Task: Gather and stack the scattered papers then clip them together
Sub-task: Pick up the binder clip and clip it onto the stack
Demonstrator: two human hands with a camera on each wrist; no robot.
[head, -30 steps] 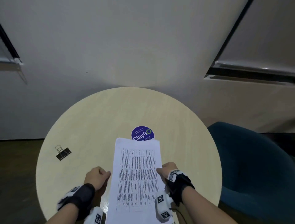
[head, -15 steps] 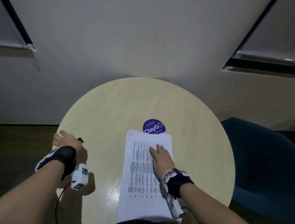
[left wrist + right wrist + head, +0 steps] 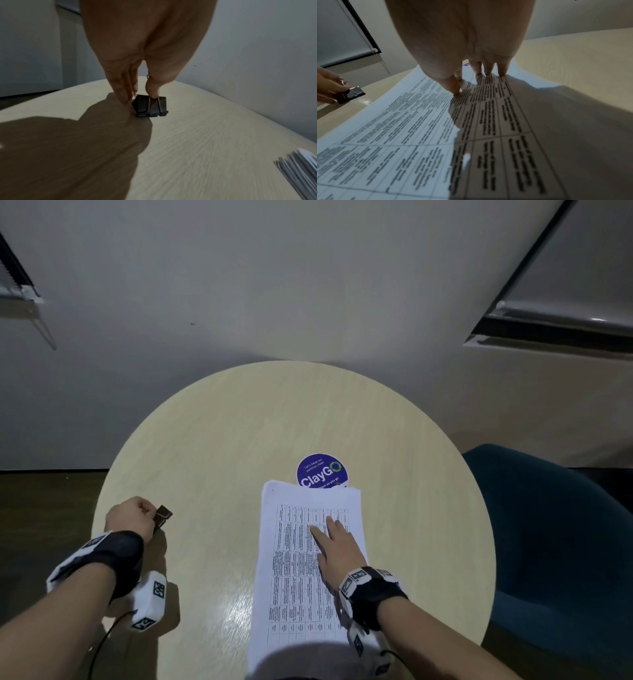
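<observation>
**Clip in hand, stack pinned**

My left hand (image 3: pixel 132 517) has left the stack for the table (image 3: pixel 239 440) edge, well left of it, pinching the small black metal binder clip (image 3: pixel 150 106). My right hand (image 3: pixel 337 546) now lies flat-fingered on the printed paper stack (image 3: pixel 294 577); clipping comes next.

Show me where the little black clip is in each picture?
Head: the binder clip sits left of centre, pinched by the left hand.
Left wrist: the clip is in the middle, under the fingers, touching the table.
Right wrist: the clip is at the left edge.
Shared landmark: the stack of papers, beside the clip in every view.
</observation>
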